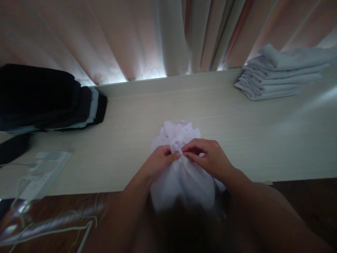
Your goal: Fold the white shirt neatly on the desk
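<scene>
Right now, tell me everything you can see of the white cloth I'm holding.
The white cloth looks thin, faintly lilac. Its far end is crumpled into ruffles over the pale table, whether touching I can't tell; the rest drapes toward you past the near edge, its lower end blurred. Your left hand and right hand pinch its gathered middle.

I count one left hand [159, 163], one right hand [217, 160] and one white cloth [184, 182] at center, one dark folded stack [39, 98] upper left plus one white folded stack [281, 75] upper right (two total), and one power strip [48, 178] lower left.
</scene>
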`<state>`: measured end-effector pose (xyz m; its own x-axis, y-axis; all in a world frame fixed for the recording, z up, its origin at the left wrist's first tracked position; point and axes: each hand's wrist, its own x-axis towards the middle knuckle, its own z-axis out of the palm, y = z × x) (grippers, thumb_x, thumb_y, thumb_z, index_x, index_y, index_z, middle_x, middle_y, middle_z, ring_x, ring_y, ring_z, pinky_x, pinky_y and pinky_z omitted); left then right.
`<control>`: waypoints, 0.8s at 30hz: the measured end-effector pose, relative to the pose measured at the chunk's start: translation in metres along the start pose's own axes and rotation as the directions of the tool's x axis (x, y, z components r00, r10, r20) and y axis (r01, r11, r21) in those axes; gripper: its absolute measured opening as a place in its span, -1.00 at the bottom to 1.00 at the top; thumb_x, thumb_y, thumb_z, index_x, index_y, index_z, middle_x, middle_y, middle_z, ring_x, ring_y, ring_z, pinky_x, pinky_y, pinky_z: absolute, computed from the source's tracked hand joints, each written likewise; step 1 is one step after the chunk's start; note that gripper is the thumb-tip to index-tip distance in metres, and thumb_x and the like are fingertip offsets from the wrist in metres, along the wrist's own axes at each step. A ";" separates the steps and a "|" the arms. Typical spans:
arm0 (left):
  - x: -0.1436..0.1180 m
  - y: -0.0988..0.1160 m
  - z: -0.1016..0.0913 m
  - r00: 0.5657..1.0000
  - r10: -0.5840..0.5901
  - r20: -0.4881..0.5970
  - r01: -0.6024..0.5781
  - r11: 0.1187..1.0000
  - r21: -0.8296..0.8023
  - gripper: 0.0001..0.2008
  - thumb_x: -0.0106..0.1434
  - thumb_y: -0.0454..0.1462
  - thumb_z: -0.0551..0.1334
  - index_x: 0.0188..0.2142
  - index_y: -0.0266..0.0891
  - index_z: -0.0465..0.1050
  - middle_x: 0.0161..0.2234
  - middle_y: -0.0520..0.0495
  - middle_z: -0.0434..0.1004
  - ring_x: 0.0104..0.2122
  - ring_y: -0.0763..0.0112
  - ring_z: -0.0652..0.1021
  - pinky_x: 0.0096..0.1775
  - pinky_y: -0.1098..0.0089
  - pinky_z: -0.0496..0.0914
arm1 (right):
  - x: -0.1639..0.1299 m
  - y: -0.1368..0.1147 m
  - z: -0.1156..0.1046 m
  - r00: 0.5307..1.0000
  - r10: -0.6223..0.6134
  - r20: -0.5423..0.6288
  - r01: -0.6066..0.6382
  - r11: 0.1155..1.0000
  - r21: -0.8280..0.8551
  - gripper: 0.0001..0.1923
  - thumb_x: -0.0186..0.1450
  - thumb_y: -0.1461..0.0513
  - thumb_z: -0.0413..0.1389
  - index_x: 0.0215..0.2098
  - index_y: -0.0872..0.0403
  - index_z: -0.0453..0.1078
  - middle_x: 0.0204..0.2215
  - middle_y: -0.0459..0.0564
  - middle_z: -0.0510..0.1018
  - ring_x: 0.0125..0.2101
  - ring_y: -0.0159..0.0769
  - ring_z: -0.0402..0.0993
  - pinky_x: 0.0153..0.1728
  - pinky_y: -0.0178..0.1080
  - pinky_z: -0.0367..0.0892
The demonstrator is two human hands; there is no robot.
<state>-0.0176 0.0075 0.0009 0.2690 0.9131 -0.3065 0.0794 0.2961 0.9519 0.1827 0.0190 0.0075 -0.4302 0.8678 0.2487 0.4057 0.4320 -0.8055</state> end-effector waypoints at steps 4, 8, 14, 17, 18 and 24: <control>0.001 0.000 0.000 1.000 -0.002 0.007 0.002 1.000 -0.008 -0.81 0.07 -0.21 0.41 -0.37 -0.30 0.63 -0.42 -0.09 0.60 -0.39 0.30 0.50 -0.30 0.39 0.34 | 0.000 0.000 0.000 1.000 -0.004 0.026 0.003 1.000 0.026 -0.93 0.27 0.27 0.23 -0.26 0.04 0.55 -0.34 -0.09 0.61 -0.41 -0.41 0.50 -0.33 -0.34 0.40; 0.001 -0.002 -0.001 1.000 -0.011 0.018 0.011 1.000 -0.014 -0.79 0.07 -0.20 0.41 -0.37 -0.33 0.63 -0.41 -0.11 0.62 -0.37 0.30 0.50 -0.28 0.40 0.34 | 0.001 0.001 0.000 0.998 -0.010 0.066 0.005 0.997 0.073 -0.92 0.27 0.30 0.21 -0.26 0.06 0.53 -0.32 -0.09 0.59 -0.42 -0.43 0.48 -0.35 -0.37 0.40; 0.001 -0.003 0.002 1.000 -0.002 0.005 0.002 0.999 0.033 -0.77 0.07 -0.17 0.41 -0.40 -0.34 0.62 -0.40 -0.11 0.61 -0.40 0.33 0.48 -0.31 0.40 0.33 | 0.002 0.004 0.000 0.994 -0.019 0.109 0.010 0.997 0.076 -0.89 0.23 0.33 0.20 -0.25 0.07 0.50 -0.32 -0.09 0.57 -0.41 -0.43 0.46 -0.34 -0.37 0.38; 0.001 -0.005 0.002 1.000 0.016 -0.004 -0.016 0.999 0.050 -0.76 0.06 -0.16 0.42 -0.39 -0.33 0.61 -0.41 -0.10 0.60 -0.41 0.33 0.48 -0.32 0.40 0.33 | 0.002 0.006 0.000 0.991 -0.031 0.133 0.021 0.997 0.078 -0.89 0.23 0.33 0.19 -0.25 0.07 0.47 -0.33 -0.08 0.56 -0.42 -0.43 0.44 -0.35 -0.36 0.37; 0.001 -0.006 0.002 1.000 0.021 -0.010 -0.020 0.998 0.056 -0.75 0.05 -0.16 0.42 -0.40 -0.33 0.61 -0.41 -0.09 0.60 -0.41 0.33 0.48 -0.32 0.40 0.33 | 0.002 0.006 0.000 0.990 -0.033 0.139 0.023 0.997 0.077 -0.89 0.23 0.33 0.18 -0.25 0.07 0.47 -0.33 -0.08 0.56 -0.42 -0.43 0.44 -0.35 -0.36 0.37; 0.002 -0.006 0.002 1.000 0.011 -0.025 -0.010 0.998 0.065 -0.70 0.08 -0.11 0.41 -0.33 -0.34 0.60 -0.40 -0.10 0.60 -0.37 0.28 0.51 -0.29 0.37 0.34 | 0.003 0.009 -0.003 0.987 -0.064 0.144 0.068 0.997 -0.025 -0.91 0.24 0.32 0.19 -0.27 0.07 0.46 -0.36 -0.09 0.54 -0.41 -0.41 0.42 -0.34 -0.35 0.34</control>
<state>-0.0156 0.0064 -0.0056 0.2457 0.9231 -0.2958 0.1393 0.2684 0.9532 0.1874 0.0262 0.0032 -0.5670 0.7938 0.2198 0.3950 0.4962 -0.7731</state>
